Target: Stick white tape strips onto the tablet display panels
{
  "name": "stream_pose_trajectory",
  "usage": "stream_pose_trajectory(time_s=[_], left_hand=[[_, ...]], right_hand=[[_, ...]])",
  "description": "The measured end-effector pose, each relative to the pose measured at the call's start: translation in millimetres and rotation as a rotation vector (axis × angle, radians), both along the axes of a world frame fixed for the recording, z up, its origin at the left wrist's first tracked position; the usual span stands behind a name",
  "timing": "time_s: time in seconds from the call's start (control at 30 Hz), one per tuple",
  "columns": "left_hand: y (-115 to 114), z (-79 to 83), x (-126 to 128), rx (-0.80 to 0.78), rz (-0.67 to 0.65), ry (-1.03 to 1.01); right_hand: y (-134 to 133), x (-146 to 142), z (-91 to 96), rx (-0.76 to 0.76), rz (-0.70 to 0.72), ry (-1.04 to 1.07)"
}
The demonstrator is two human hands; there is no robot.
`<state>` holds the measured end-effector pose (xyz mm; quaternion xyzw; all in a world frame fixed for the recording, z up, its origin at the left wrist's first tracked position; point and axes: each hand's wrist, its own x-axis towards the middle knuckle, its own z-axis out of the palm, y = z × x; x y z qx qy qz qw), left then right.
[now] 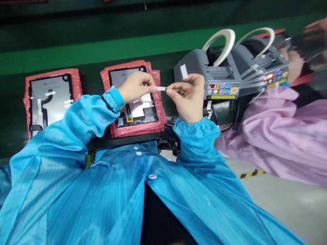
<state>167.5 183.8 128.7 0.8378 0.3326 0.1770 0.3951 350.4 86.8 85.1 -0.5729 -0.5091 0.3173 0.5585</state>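
Note:
A short strip of white tape (160, 88) is stretched level between my two hands. Its left end is pinched by the thumb and finger of my left hand (136, 85), and its right end by my right hand (190, 100). A second white tape piece (184, 71) stands up at a raised finger of my right hand, seemingly stuck there. Below and behind the strip lies an opened tablet (150, 114) with its inner parts showing. It rests on a stack of pink bubble-wrap sheets (120, 132), partly covered by my left hand and sleeve.
Another opened tablet (57, 102) with white tape pieces lies on pink bubble wrap at left. A grey tape dispenser (194, 64) with a tape roll (227, 44) stands at right, beside a second dispenser (270, 64). A co-worker's pink sleeve (276, 126) reaches in there.

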Motion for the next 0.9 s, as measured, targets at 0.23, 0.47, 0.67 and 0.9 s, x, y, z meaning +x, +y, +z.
stream_pose_trajectory(time_s=[0.23,0.47,0.67,0.9], left_hand=[[-1.4,-2.1,-5.4,-0.092,0.101,0.009],[-4.9,-27.1,1.6,-0.019,0.250,0.184],[-10.3,-35.6,8.1,0.058,0.296,0.337],[-5.9,-50.6,6.4,0.078,0.267,0.291]], right_hand=[[21.0,-5.5,-20.1,-0.014,0.040,-0.014],[34.6,-5.2,-34.7,-0.162,0.082,-0.030],[42.3,-4.7,-50.2,-0.269,0.079,-0.065],[42.3,-11.9,-33.3,-0.357,0.027,-0.052]])
